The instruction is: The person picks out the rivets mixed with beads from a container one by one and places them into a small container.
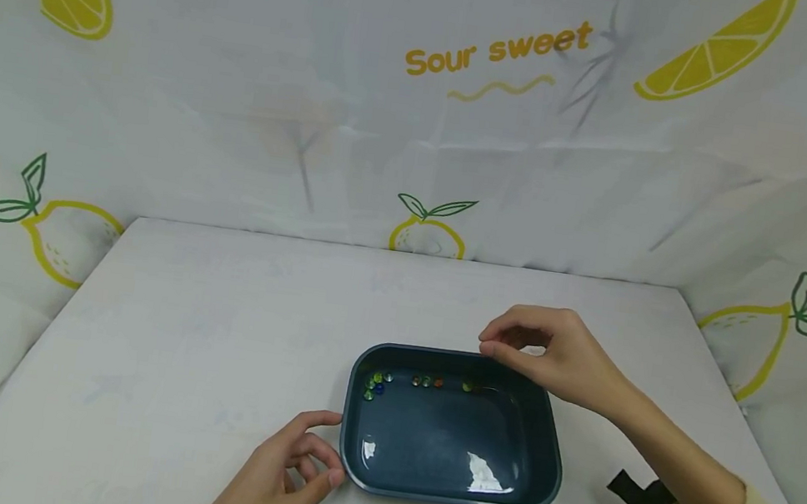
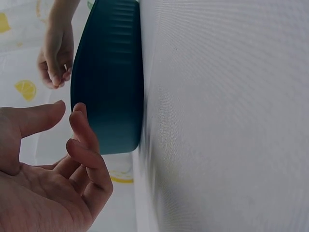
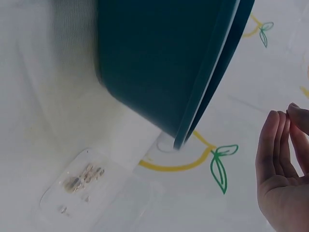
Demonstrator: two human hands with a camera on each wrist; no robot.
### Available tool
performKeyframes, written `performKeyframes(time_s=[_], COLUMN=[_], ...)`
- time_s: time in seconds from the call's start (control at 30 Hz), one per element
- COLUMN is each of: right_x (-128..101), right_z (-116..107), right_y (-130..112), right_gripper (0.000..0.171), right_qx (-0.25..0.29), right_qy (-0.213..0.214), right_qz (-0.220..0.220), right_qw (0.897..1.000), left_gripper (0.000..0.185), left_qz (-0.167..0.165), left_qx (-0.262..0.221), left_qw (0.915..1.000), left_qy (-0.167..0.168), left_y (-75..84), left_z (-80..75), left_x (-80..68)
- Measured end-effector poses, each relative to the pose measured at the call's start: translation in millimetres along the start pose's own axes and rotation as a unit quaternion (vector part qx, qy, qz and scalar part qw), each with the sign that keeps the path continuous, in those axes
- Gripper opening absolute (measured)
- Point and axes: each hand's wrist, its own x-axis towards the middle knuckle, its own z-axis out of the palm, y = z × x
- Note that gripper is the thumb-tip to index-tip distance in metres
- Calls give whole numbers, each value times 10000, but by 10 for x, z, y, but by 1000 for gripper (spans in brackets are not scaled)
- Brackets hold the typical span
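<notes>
A dark teal basin (image 1: 558, 473) with water in it stands on the white table; several small coloured marbles (image 1: 425, 382) lie along its far wall. My left hand (image 1: 294, 466) rests on the table at the basin's front left corner, fingers loosely curled, fingertips (image 2: 79, 108) at the basin's (image 2: 108, 72) outer wall. My right hand (image 1: 492, 347) hovers over the far rim, its thumb and fingers pinched together on something small, apparently a marble, which is barely visible. The right wrist view shows those pinched fingers (image 3: 277, 145) beside the basin (image 3: 154, 58).
A clear plastic bag (image 3: 82, 181) with a few small pieces lies on the table beyond the basin. A white lemon-print cloth (image 1: 420, 119) walls the table at the back and on both sides. A black strap (image 1: 639, 491) sits on my right wrist.
</notes>
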Motion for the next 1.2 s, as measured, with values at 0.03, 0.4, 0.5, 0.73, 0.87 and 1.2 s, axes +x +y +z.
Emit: performKeyframes(time_s=[0.03, 0.4, 0.5, 0.73, 0.87, 1.2], right_x=[-14, -253, -314, -399, -433, -474], right_z=[-24, -283, -324, -384, -412, -407], right_y=[7, 208, 293, 458, 547, 687], right_gripper=[22, 21, 18, 19, 19, 12], right_qx=[-25, -428, -607, -896, -989, -1154], right_qy=[34, 633, 788, 1023, 1090, 1236], right_qz=[5, 593, 704, 875, 947, 1145], right_qw=[10000, 9953, 9926, 9868, 9846, 9789], left_gripper=[65, 64, 64, 64, 65, 59], left_qz=[-1, 69, 105, 108, 67, 130], left_qx=[-11, 0, 18, -11, -15, 370], left_qw=[10000, 10000, 9999, 9999, 10000, 9991], left_qy=[-3, -9, -8, -9, -30, 159], left_y=[0, 17, 21, 23, 24, 15], left_z=[0, 1, 1, 4, -3, -126], left_x=[0, -4, -7, -13, -17, -41])
